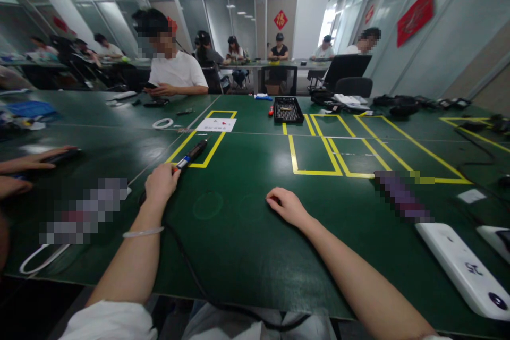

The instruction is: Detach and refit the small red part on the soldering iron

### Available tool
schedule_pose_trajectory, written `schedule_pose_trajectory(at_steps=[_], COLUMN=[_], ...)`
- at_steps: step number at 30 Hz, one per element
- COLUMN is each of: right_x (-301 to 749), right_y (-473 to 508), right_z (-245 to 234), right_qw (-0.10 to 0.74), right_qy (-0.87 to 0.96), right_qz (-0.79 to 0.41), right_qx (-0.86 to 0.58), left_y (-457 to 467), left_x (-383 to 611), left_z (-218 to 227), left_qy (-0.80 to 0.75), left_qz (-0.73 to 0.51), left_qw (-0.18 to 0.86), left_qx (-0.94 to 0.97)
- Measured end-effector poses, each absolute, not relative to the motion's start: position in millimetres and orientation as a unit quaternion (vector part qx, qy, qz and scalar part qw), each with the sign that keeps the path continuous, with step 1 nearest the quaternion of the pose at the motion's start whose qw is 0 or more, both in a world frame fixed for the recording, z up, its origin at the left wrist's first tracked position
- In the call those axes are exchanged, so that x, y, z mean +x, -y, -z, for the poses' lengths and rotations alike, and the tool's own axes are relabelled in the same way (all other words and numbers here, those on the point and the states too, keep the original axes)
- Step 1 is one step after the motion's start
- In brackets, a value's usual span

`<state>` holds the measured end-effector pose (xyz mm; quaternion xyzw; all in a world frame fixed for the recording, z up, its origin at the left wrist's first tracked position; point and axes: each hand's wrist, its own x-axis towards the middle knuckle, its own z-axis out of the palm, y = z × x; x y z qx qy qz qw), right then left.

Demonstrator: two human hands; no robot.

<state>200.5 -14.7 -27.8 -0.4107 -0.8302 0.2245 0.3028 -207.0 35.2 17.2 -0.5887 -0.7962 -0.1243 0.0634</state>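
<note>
My left hand [161, 186] is wrapped around the rear of a corded electric screwdriver [192, 154]. The tool has a black body with a blue band, and its thin tip points away toward the far side of the table. From under my left wrist a black cable [187, 263] runs down over the table's front edge. My right hand [287, 206] rests on the green table [247, 255] with its fingers curled in, and I see nothing held in it. Beyond the screwdriver lies a white paper sheet [217, 125] with small red and dark marks.
Yellow tape [319, 172] outlines several rectangles on the table. A black tray [288, 110] of small parts stands farther back, beside a red-handled tool [271, 110]. A white power bank-like box [458, 265] lies at right. Another person's hand [40, 160] is at far left.
</note>
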Motion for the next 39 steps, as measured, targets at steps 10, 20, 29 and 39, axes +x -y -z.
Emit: schedule_pose_trajectory(at_steps=[10,20,29,39], right_x=[202,203,200,199], right_y=[14,17,17,10], right_z=[30,28,26,34], right_qw=[0.32,0.333,0.358,0.399], right_qy=[0.817,0.817,0.783,0.698], right_qz=[-0.246,-0.281,-0.331,-0.466], right_qx=[-0.411,-0.377,-0.385,-0.369], left_y=[-20,1,9,14], left_x=[-55,-6,-4,-1], left_z=[-28,-14,-15,-15], left_qy=[0.482,0.393,0.42,0.387], left_qz=[0.269,0.199,0.263,0.27], left_qw=[-0.379,-0.45,-0.383,-0.403], left_qx=[-0.743,-0.776,-0.779,-0.784])
